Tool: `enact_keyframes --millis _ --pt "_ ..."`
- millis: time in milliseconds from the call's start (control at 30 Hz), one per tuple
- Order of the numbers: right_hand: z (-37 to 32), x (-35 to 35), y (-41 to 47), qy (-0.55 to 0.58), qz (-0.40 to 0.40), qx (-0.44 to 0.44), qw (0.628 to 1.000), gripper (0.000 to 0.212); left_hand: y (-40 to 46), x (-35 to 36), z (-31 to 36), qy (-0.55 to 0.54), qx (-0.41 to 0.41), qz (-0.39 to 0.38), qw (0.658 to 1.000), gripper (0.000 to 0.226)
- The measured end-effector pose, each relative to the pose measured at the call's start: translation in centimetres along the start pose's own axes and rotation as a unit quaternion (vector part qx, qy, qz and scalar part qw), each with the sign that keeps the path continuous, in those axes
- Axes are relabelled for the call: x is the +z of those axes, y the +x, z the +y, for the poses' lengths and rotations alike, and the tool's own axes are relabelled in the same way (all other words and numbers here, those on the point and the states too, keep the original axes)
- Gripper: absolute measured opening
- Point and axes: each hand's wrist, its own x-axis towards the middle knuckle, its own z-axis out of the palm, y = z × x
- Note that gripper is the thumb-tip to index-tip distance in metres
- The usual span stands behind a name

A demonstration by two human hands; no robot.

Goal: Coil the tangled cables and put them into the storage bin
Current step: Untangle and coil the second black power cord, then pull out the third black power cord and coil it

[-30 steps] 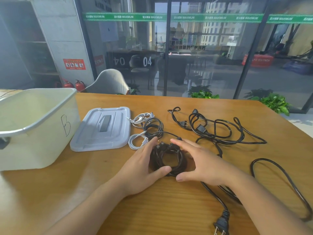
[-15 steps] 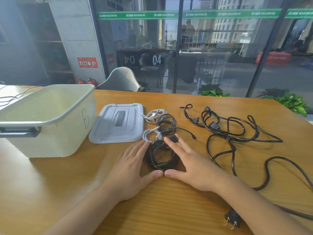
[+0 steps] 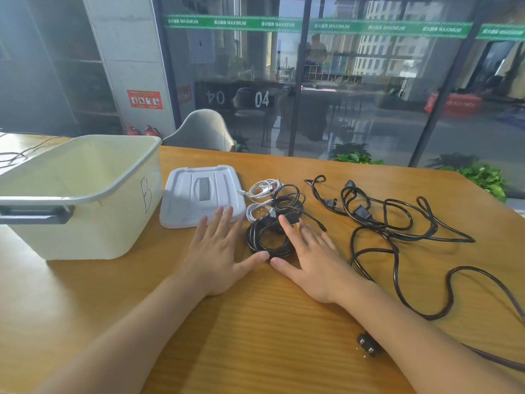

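A coiled black cable [image 3: 265, 237] lies on the wooden table between my two hands. My left hand [image 3: 218, 251] lies flat to its left with straight fingers, the thumb touching the coil's near edge. My right hand [image 3: 309, 257] lies flat to its right, index finger across the coil's top, thumb at its near edge. The cream storage bin [image 3: 85, 194], marked "B", stands open at the left. Tangled black power cables [image 3: 389, 220] spread over the right side, with a plug [image 3: 368, 344] near my right forearm.
The bin's grey lid [image 3: 199, 194] lies flat between the bin and the cables. White cables [image 3: 262, 194] and another small black cable [image 3: 289, 199] sit just behind the coil. A chair [image 3: 201, 130] stands behind the table's far edge.
Both hands have flattened and spread a little away from the coil, which lies between them. The view has shifted left, bringing more of the bin into sight.
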Motion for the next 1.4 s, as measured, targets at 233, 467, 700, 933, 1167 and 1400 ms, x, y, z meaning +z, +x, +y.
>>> enact_keyframes --millis 233,467,700,933,1167,1400 --pt "0.1 0.4 1.3 -0.007 0.016 0.014 1.000 0.084 1.6 1.0 -1.2 -0.010 -0.031 -0.008 0.999 0.123" --pt "0.1 0.5 1.7 -0.002 0.021 0.019 1.000 0.084 2.5 0.7 -2.0 -0.027 -0.028 -0.024 0.999 0.125" --pt "0.5 0.6 2.5 -0.006 0.050 0.052 0.997 0.079 1.9 0.5 -1.9 -0.017 -0.033 0.030 0.999 0.120" --pt "0.5 0.8 3.8 0.002 0.041 0.053 0.998 0.079 1.0 0.5 -2.0 -0.003 -0.020 0.106 0.994 0.111" --pt "0.3 0.5 3.1 0.026 0.065 0.036 0.997 0.076 1.2 0.4 -0.3 -0.036 0.083 0.097 0.991 0.096" --pt "1.8 -2.0 -0.8 0.170 0.119 -0.021 0.978 0.043 0.9 -0.1 2.9 -0.053 0.175 0.122 0.976 0.073"
